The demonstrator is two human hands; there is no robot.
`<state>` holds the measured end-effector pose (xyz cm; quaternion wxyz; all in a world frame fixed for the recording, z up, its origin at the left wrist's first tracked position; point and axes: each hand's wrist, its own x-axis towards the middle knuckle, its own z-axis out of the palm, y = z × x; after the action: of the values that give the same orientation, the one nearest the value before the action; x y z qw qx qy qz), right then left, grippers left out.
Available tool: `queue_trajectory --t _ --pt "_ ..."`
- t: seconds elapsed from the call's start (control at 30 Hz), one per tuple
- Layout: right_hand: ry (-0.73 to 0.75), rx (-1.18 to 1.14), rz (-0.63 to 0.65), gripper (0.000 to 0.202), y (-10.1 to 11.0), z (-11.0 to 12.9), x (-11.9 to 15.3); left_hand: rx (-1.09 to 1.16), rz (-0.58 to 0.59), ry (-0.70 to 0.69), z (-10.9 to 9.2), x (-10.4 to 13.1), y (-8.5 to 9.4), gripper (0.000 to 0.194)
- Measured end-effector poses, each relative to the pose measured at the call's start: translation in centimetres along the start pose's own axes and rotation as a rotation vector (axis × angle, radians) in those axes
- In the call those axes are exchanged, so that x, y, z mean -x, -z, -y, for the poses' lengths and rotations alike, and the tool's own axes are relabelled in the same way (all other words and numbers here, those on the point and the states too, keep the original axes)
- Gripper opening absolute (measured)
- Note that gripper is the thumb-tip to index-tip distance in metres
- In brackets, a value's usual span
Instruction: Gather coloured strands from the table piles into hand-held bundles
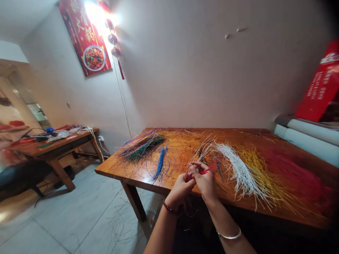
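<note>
A bundle of thin coloured wires [204, 150] is in my hands near the table's front edge, its upper ends fanning out and its lower ends hanging below. My left hand [182, 188], with a dark red bead bracelet, is closed around the bundle. Pinched against the same bundle are the fingers of my right hand [206, 180], which has a silver bangle at the wrist. Something thin and red [204, 171] shows by the right fingers; its kind is unclear. White wires [235, 165] lie just right of my hands, and a small blue wire bunch [160, 163] lies to the left.
The wooden table [174, 178] stands against the wall. Yellow wires [254, 165] and red wires [293, 173] lie at its right, a mixed heap with green wires [144, 149] at its left. Loose strands litter the floor. A cluttered second table [37, 150] stands at far left.
</note>
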<state>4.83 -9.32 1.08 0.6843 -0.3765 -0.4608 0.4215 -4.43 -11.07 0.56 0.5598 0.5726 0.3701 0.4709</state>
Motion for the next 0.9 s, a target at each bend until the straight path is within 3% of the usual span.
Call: queue_trajectory --t 0.2,0.47,0.9 --pt "-0.014 -0.087 -0.008 0.026 0.0 -0.4 0.0 0.033 0.01 0.035 -0.7 0.4 0.2 0.033" --pt "0.001 -0.239 0.054 0.022 -0.2 0.9 0.5 0.095 0.014 0.023 -0.5 0.6 0.3 0.035" --pt "0.04 -0.094 0.075 0.026 0.3 -0.6 0.0 0.084 0.023 0.041 -0.3 0.5 0.5 0.043"
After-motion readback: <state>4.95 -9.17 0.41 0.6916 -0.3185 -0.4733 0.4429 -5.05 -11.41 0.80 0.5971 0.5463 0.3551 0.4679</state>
